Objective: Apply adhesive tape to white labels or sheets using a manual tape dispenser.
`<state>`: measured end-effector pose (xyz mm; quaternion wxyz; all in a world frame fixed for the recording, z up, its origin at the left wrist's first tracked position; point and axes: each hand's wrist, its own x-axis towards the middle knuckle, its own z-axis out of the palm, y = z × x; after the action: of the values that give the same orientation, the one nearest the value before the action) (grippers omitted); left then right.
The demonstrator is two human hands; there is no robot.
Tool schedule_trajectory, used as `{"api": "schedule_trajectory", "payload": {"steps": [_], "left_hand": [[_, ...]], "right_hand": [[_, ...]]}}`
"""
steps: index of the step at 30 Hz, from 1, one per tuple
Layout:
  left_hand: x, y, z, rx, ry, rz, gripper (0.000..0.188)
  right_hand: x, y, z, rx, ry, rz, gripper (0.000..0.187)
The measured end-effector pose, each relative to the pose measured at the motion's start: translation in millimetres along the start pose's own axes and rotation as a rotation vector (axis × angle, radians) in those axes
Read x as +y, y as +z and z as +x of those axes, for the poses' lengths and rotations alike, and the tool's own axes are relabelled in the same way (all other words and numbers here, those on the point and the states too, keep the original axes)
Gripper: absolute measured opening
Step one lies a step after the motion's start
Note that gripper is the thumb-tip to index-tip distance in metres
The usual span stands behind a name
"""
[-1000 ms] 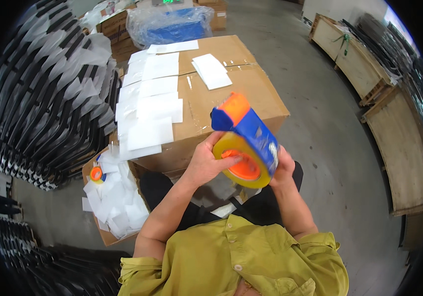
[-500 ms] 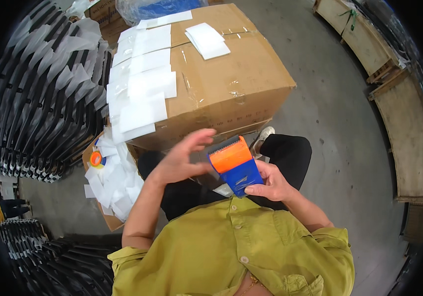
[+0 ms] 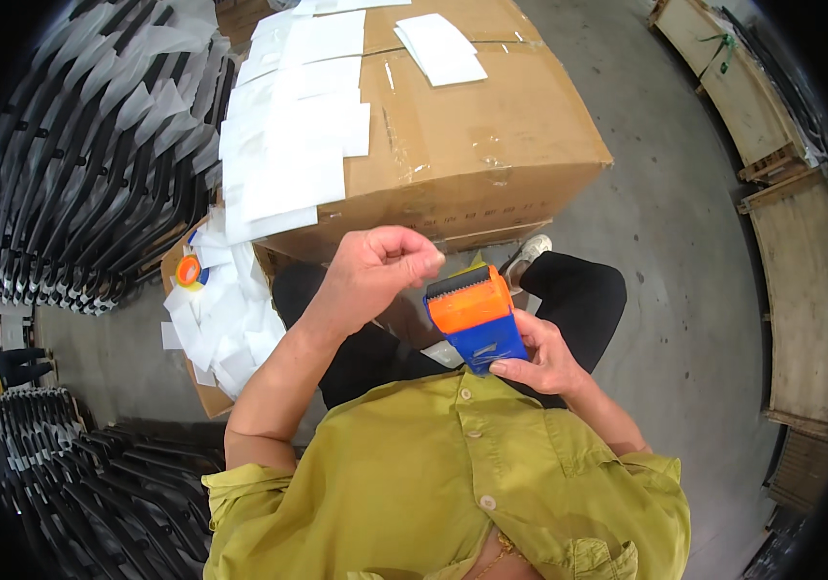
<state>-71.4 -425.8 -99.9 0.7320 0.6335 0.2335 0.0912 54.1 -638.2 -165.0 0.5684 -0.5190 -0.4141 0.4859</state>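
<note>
In my right hand [image 3: 547, 358] is a tape dispenser [image 3: 477, 319] with a blue body, an orange front and a toothed edge at its top. The right thumb lies on the blue part, with the fingers wrapped behind. My left hand [image 3: 380, 271] hovers just left of the toothed edge, thumb and fingertips pinched together. Anything between those fingertips is too small or clear to make out. Beyond both hands stands a large cardboard box [image 3: 491, 126], with white foam sheets [image 3: 295, 179] overlapping along the left of its top.
A few more foam pieces [image 3: 441, 48] lie on the box top. Left of my knees, an open carton [image 3: 213, 396] holds many white sheets and an orange-cored tape roll [image 3: 188, 271]. Black metal frames [image 3: 75, 164] are stacked at left. Wooden crates [image 3: 800, 290] line the right. Another person [image 3: 13, 372] is far left.
My left hand has gone from spread fingers to a pinch and risen slightly beside the dispenser. The dispenser has shifted a little to the right. The view has tilted, moving the box upward.
</note>
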Motion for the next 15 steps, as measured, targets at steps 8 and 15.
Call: {"api": "schedule_trajectory", "payload": {"steps": [8,15], "left_hand": [[1,17,-4,0.362,0.295,0.345,0.012],[12,16,-23,0.176,0.468,0.541,0.012]], "right_hand": [[-15,3,-1,0.001,0.066,0.133,0.044],[-15,5,-1,0.071,0.053,0.024,0.035]]}}
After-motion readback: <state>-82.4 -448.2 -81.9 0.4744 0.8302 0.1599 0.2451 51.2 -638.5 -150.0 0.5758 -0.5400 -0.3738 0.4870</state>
